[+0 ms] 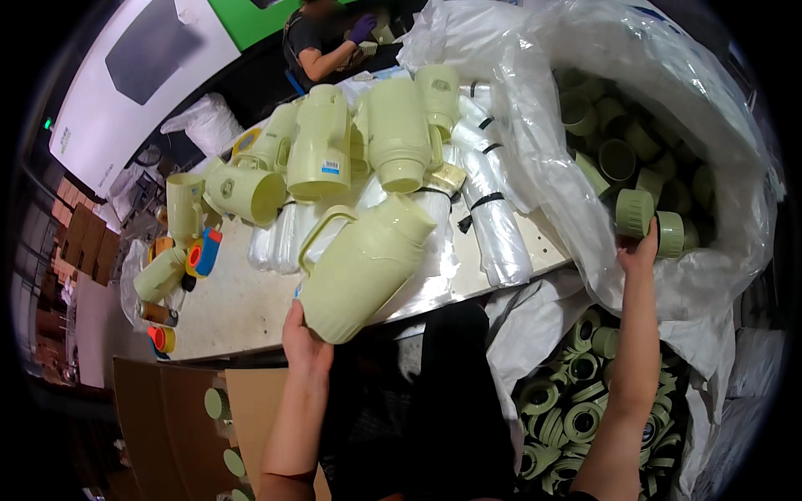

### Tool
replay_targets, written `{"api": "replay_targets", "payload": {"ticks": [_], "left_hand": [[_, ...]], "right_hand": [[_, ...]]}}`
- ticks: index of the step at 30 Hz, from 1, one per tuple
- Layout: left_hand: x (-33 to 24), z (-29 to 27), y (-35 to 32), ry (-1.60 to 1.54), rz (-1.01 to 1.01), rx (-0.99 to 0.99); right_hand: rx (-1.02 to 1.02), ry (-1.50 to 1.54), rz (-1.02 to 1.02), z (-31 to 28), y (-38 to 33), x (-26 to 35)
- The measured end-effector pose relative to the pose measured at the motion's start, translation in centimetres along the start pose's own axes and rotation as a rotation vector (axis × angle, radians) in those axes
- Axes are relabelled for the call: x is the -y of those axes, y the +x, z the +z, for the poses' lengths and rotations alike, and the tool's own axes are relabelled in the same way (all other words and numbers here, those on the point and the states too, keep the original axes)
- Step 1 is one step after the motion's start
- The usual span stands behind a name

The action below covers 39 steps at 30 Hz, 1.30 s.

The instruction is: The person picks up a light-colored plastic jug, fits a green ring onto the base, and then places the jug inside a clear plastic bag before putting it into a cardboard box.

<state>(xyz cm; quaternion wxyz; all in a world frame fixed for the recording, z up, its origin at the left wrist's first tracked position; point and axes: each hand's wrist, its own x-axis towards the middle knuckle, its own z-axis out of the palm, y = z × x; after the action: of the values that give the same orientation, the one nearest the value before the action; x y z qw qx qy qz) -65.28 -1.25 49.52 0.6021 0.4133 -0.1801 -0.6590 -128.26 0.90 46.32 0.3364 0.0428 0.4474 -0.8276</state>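
Note:
My left hand (307,338) grips the base of a pale green vacuum flask body (363,271). The flask is tilted, its open neck pointing up and to the right, its loop handle on the left side. At the mouth of a large clear plastic bag (576,225), my right hand (642,250) is closed on two green ribbed cup lids (635,212), one on each side of the fingers. Many similar green cups (618,159) fill the bag behind that hand. Part of the right-hand fingers is hidden by the lids.
On the white table (225,309) stand several flask bodies (322,142), with rolled plastic bags (497,238) and tape rolls (203,253). Below right, a sack holds green ring-shaped parts (581,422). An open cardboard box (175,417) sits lower left. Another person (322,46) works beyond the table.

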Motion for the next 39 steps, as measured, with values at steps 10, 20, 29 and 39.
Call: {"api": "replay_targets", "payload": {"ticks": [10,20,29,39], "left_hand": [[1.7,0.2,-6.2,0.112,0.001,0.025],[-2.0,0.0,-12.6,0.126,0.063,-0.106],[-3.5,-0.2,-5.9,0.401,0.010,-0.015],[3.6,5.0,-7.6,0.997,0.371,0.745]], "right_hand": [[0.799,-0.212,0.326,4.5,-22.8,-10.7],[1.289,-0.629,-0.759,5.6,-34.4,-10.9],[1.339,-0.668,-0.576,-2.5,-39.4,-10.4],[0.167,-2.284,0.331,-39.5,-23.9,-22.6]]}}
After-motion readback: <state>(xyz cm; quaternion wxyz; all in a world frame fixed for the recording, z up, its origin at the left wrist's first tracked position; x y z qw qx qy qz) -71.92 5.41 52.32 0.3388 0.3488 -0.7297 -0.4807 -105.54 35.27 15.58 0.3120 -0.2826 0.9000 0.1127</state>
